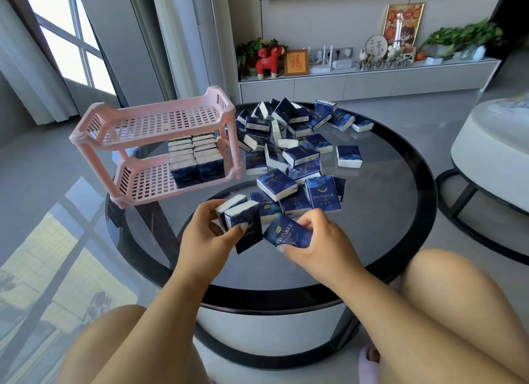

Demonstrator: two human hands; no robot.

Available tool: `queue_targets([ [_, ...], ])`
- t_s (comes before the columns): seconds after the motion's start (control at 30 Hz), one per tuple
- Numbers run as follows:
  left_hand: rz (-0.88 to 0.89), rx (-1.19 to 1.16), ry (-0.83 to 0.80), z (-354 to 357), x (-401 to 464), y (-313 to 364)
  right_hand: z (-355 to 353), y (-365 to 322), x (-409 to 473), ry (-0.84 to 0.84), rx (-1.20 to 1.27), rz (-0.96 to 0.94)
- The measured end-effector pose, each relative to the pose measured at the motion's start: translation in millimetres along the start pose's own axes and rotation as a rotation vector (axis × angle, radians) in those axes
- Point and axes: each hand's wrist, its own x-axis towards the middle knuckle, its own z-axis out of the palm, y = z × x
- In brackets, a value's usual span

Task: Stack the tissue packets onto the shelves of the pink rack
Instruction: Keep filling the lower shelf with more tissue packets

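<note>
Hands over the glass table: we are gripping two Twinkle tissue packets in our left hand and pinching another packet in our right hand, gathering a bundle for the pink rack, whose lower shelf is part filled.

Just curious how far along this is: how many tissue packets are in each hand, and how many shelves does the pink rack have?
Packets in left hand: 2
Packets in right hand: 1
Shelves on pink rack: 2
Total: 5

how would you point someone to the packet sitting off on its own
On the round glass table, look right of the pile. One packet lies flat by itself on bare glass, touching no other, white edge toward the viewer.
</note>
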Motion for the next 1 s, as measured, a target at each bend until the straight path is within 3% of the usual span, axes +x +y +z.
queue_targets([
  [0.1, -0.076, -0.134, -0.026, 3, -2, 4, 2, 4, 2, 0.018, 0.139, -0.007],
  [0.23, -0.159, -0.297, -0.062, 9, -4, 8, 4, 3, 4, 0.29, 0.177, -0.134],
  [0.3, -0.183, -0.327, -0.092, 13, -5, 10, 5, 1, 3, 0.333, 0.125, -0.234],
  [0.6, -0.296, -0.58, -0.184, 15, -6, 16, 7, -2, -2, 0.06, 0.152, -0.386],
  [0.73, -0.246, -0.495, -0.154, 15, -7, 17, 5, -5, -8, -0.037, 0.172, -0.426],
  [0.87, -0.224, -0.38, -0.07, 18, -6, 17, 1, -7, -12, -0.134, 0.388, -0.354],
  [1.0, -0.205, -0.296, 0.011, 22, -6, 19, 2, -6, -13, -0.183, 0.441, -0.357],
])
